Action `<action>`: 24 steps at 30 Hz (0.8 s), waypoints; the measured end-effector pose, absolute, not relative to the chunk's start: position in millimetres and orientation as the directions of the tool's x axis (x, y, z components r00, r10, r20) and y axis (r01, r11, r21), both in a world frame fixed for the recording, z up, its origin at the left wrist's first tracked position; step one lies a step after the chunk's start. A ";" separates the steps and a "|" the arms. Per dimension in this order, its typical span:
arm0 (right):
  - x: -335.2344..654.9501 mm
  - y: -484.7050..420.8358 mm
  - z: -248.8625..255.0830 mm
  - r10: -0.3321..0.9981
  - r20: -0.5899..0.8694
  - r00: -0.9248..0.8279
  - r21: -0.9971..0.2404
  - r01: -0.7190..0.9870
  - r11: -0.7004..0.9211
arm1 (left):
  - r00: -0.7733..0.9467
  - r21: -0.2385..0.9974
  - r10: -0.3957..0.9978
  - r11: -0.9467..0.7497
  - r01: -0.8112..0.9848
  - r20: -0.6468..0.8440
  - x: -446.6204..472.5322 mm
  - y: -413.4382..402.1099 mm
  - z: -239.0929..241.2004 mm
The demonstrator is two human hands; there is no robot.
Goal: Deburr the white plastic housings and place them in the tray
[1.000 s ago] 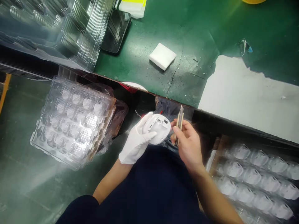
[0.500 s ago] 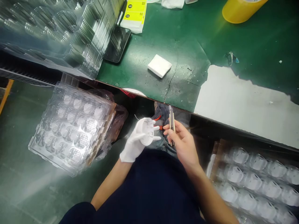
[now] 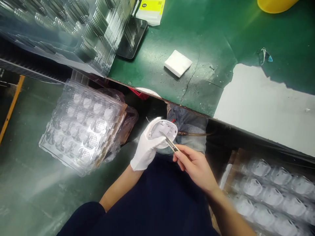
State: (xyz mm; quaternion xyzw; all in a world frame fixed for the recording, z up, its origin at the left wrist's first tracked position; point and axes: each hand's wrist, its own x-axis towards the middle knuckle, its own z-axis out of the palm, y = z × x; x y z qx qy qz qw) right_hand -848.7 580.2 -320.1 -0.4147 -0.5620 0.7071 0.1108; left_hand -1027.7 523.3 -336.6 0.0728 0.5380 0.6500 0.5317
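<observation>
My left hand [image 3: 147,147], in a white glove, is closed on a white plastic shell [image 3: 169,128]. The shell's hollow inside, with small ribs and posts, faces up towards me. Bare and ungloved, my right hand [image 3: 193,162] grips a utility knife [image 3: 172,144] by its handle. The blade points up and left and lies over the inside of the shell; whether it touches the plastic I cannot tell. Both hands are above my lap, in front of the bench edge. A square white pad [image 3: 178,63] lies on the green bench [image 3: 209,42] beyond them.
A stack of clear trays [image 3: 95,39] and a black phone [image 3: 133,37] occupy the bench's left. Lower left stands a clear tray of white parts [image 3: 81,127]; lower right, another tray of white shells [image 3: 273,196]. A roll of yellow tape [image 3: 277,5] sits at the back.
My left hand has turned the shell so its hollow side faces up. My right hand has tilted the knife from upright and brought its blade left over the shell. The view has shifted slightly.
</observation>
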 end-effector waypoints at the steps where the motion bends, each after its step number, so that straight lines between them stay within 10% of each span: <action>1: -849.2 580.2 -320.2 0.618 -0.460 -0.638 -0.888 0.319 -0.331 | -0.448 0.800 0.758 0.158 -0.579 -0.474 -1026.2 522.9 -337.7; 15: -855.5 541.2 -323.7 0.760 0.076 -0.645 -0.694 0.514 0.505 | -0.423 0.816 0.740 0.292 -0.498 -0.523 -1028.0 518.7 -339.9; 24: -852.2 574.0 -309.7 0.777 -0.320 -0.541 -0.872 0.489 -0.019 | -0.233 0.614 0.823 0.167 -0.772 -0.518 -1037.9 526.3 -331.0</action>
